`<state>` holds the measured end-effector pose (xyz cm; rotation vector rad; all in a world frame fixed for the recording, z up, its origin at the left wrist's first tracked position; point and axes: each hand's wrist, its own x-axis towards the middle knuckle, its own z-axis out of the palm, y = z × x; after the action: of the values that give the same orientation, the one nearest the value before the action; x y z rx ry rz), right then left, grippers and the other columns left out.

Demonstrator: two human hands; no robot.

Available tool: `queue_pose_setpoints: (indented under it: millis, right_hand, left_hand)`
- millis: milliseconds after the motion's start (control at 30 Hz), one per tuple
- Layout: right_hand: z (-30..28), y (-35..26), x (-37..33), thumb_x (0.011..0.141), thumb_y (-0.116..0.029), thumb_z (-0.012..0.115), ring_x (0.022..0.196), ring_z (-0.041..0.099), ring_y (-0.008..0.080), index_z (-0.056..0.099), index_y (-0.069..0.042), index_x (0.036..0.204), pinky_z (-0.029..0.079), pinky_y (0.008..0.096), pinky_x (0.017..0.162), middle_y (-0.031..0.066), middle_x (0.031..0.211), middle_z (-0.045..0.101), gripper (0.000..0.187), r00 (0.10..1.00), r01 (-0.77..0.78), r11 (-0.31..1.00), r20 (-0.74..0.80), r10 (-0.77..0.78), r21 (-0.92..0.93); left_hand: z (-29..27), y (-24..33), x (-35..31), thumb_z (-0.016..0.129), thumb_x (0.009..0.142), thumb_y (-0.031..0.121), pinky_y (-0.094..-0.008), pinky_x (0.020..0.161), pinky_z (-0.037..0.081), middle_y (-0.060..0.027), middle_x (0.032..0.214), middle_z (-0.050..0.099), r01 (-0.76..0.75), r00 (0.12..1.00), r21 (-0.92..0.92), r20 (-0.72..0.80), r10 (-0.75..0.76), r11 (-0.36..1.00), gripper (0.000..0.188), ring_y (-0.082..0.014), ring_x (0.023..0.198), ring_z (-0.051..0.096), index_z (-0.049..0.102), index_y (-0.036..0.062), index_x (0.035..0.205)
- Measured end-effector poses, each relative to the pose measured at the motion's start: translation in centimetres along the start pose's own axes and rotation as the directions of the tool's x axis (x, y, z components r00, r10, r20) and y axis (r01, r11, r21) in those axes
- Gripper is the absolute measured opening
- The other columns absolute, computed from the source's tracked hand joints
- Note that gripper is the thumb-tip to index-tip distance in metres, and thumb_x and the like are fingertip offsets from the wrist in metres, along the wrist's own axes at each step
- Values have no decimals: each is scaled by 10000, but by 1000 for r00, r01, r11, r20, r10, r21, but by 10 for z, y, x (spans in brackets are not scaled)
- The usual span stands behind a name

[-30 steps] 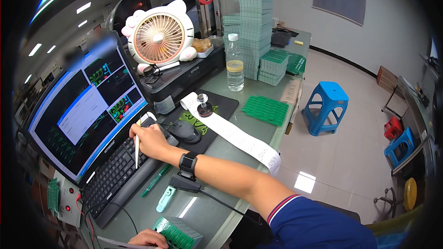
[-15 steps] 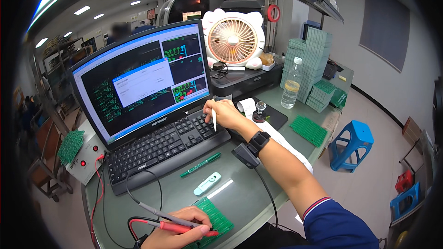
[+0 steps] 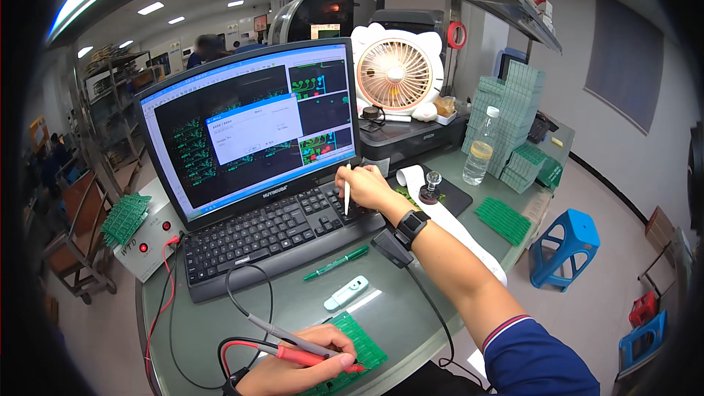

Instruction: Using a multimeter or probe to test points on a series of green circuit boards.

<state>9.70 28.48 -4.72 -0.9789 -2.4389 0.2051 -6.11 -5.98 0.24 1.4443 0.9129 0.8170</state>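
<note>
My left hand [image 3: 304, 372] is closed round a red test probe [image 3: 299, 355] and a grey test probe [image 3: 273, 329]. The tip of the red one is over a green circuit board panel [image 3: 369, 339] lying on the table beneath this hand. A slim white pen-like stick [image 3: 347, 196] is pinched in my right hand [image 3: 370, 189], pointing down at the right-hand keys of a black keyboard [image 3: 253, 233]. Behind the keyboard stands a monitor [image 3: 213, 148] showing a dialog box over a board layout. A watch-like black device [image 3: 412, 227] is strapped on my right wrist.
A green pen [image 3: 336, 263] and a pale mint cutter-like tool [image 3: 346, 292] lie between keyboard and board. Rightward are a glass-knobbed stamp [image 3: 431, 189], a water bottle [image 3: 480, 150] and stacked boards [image 3: 506, 114]. Probe cables trail from a white box [image 3: 158, 246]. A blue stool [image 3: 565, 249] stands beyond the table.
The whole view has shifted, so the scene sits a little further right and lower. Both hands keep their grips, the left over the board, the right at the keyboard.
</note>
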Motion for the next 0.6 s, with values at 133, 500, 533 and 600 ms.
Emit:
queue_pose_setpoints:
  millis: [133, 500, 533, 600]
  right_hand:
    - [0, 12, -2, 899, -155, 471, 897, 636, 300, 580, -149, 966, 344, 419, 889, 98, 837, 681, 127, 989, -46, 999, -144, 42, -23]
    - [-7, 2, -19, 930, -201, 519, 905, 618, 299, 573, -123, 948, 355, 436, 872, 110, 834, 650, 96, 999, 30, 997, -22, -31, -70]
    - [-7, 1, -17, 924, -192, 518, 914, 617, 294, 571, -129, 944, 354, 427, 863, 107, 845, 650, 84, 999, 28, 999, -44, -30, -42]
    - [-5, 0, -15, 917, -186, 515, 926, 614, 287, 566, -134, 941, 351, 418, 856, 104, 851, 650, 77, 995, -7, 997, -99, -1, -79]
  left_hand:
    - [-1, -1, 0, 633, 917, 175, -204, 585, 460, -62, 934, 586, -12, 1000, 5, 11, 12, 1000, 164, -84, 717, 594, 640, 12, 925]
    - [1, -1, 0, 645, 915, 203, -206, 584, 467, -62, 930, 588, 10, 1000, -31, -4, -10, 999, 192, -85, 721, 598, 639, 12, 929]
    - [1, -1, -1, 645, 915, 203, -206, 584, 467, -62, 930, 588, 11, 1000, -27, -4, -11, 1000, 192, -85, 721, 598, 639, 12, 929]
    - [0, 0, -1, 641, 920, 205, -206, 587, 469, -53, 929, 589, 25, 1000, -33, 6, -25, 999, 192, -80, 723, 595, 636, 14, 938]
